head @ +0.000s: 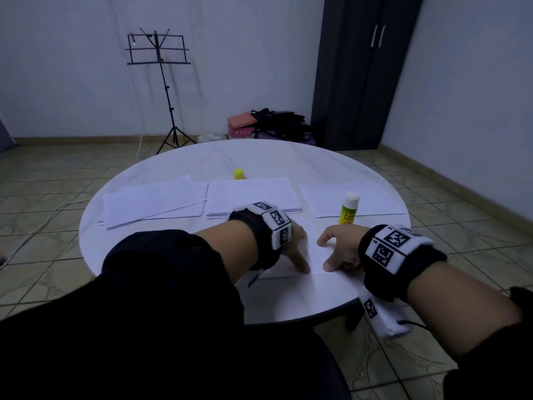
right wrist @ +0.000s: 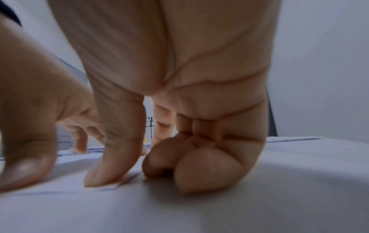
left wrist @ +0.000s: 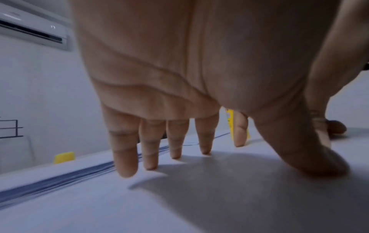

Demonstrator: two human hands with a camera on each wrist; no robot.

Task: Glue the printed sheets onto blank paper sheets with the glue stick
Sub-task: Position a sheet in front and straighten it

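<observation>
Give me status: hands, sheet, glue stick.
Left hand and right hand both press the front sheet flat. Glue stick upright, uncapped, behind right hand. Nothing in the way.

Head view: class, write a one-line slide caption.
Both hands, left hand and right hand, press a paper sheet flat beside the uncapped glue stick.

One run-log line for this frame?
left hand: presses sheet | right hand: presses sheet | glue stick: upright, uncapped | cap: apart

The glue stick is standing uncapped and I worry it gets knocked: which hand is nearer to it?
Right. The right hand presses the sheet just in front of the glue stick; the left hand lies farther left.
</observation>
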